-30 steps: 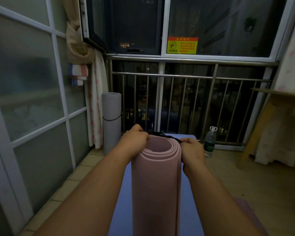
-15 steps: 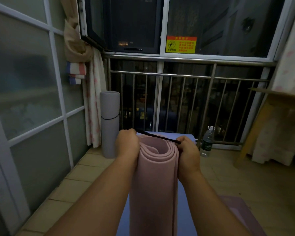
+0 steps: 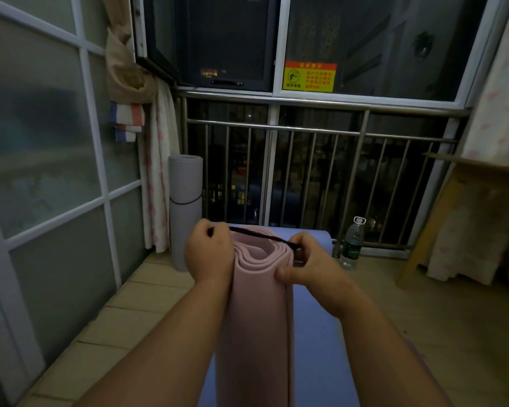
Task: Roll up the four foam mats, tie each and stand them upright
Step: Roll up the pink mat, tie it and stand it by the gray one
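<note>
The pink roll [image 3: 259, 318] stands on end between both hands, its open top just under the fingers. The left hand [image 3: 209, 251] and right hand [image 3: 309, 265] each pinch an end of the black band [image 3: 259, 235], taut across that top. Best, I'd say: stretch it wider than the roll, slide it to mid-height, as on the grey roll [image 3: 185, 210] beyond the left fingers, and squeeze the layers tight.

Matt foam on the pink mat [image 3: 256, 318] and grey mat [image 3: 185, 177]; matt black cord [image 3: 259, 237]; shiny smooth metal railing [image 3: 321, 130]; clear glossy plastic bottle [image 3: 351, 245]; dull floor tiles [image 3: 147, 292].
</note>
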A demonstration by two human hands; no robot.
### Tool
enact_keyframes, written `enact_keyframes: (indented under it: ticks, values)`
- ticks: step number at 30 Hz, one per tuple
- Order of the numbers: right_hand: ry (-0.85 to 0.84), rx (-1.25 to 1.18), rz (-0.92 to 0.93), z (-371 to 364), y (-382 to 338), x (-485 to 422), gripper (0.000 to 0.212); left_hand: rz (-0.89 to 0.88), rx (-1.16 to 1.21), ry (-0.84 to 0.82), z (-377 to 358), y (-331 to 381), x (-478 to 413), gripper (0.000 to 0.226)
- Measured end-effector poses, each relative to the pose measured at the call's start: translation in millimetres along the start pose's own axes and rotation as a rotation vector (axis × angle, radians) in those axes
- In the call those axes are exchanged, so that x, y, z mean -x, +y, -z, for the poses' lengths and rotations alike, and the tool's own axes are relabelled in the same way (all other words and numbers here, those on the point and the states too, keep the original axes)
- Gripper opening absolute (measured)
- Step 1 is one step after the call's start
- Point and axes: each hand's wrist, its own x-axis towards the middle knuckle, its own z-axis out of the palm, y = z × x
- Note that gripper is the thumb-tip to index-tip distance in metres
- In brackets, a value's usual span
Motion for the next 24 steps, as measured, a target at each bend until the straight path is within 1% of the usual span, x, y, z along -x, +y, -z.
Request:
enact_keyframes:
  ticks: [2,3,6,8,9,10,11,12,13,15,17,19,22,24]
  values:
    - [0.141,-0.001,0.02,1.0,-0.4,-0.2,0.038,-0.07,0.088,-0.209,1.4,-8.6,-2.2,0.035]
    - [0.19,-0.012,0.033,1.8,1.7,0.0,0.037,-0.089,0.102,-0.299,2.4,-11.1,-2.9,0.032]
    - [0.3,0.063,0.023,-2.3,6.4,-3.6,0.042,-0.064,0.118,-0.501,7.5,-7.9,-5.5,0.03]
    - [0.396,0.117,0.024,-5.5,9.5,-7.3,0.047,-0.059,0.059,-0.706,13.2,0.5,-10.9,0.026]
    - [0.439,0.121,0.031,-6.3,10.4,-9.4,0.047,-0.086,-0.029,-0.817,17.6,6.8,-13.9,0.02]
    - [0.474,0.122,0.026,-6.7,10.2,-10.8,0.046,-0.1,-0.116,-0.92,22.1,12.9,-17.4,0.019]
    - [0.502,0.122,0.034,-6.2,11.4,-12.7,0.045,-0.097,-0.171,-1.005,26.4,17.1,-21.5,0.029]
    - [0.529,0.135,0.035,-5.3,12.1,-13.8,0.043,-0.058,-0.188,-1.068,30.7,20.3,-24.8,0.04]
    - [0.556,0.154,0.045,-3.9,13.6,-14.8,0.042,-0.006,-0.184,-1.109,34.4,21.6,-27.4,0.047]
    - [0.593,0.185,0.062,-1.1,16.4,-16.2,0.041,0.051,-0.144,-1.139,39.2,20.1,-29.0,0.045]
    - [0.588,0.197,0.069,0.9,17.7,-17.4,0.039,0.036,-0.137,-1.081,39.6,16.4,-29.0,0.036]
    - [0.585,0.228,0.074,1.0,17.8,-18.2,0.038,-0.047,-0.171,-0.981,37.3,15.4,-27.5,0.031]
    - [0.629,0.251,0.096,-0.3,17.1,-18.4,0.038,-0.237,-0.3,-0.849,31.7,15.0,-22.8,0.031]
    - [0.651,0.266,0.112,-1.0,17.3,-18.1,0.039,-0.298,-0.323,-0.754,27.1,10.7,-18.8,0.033]
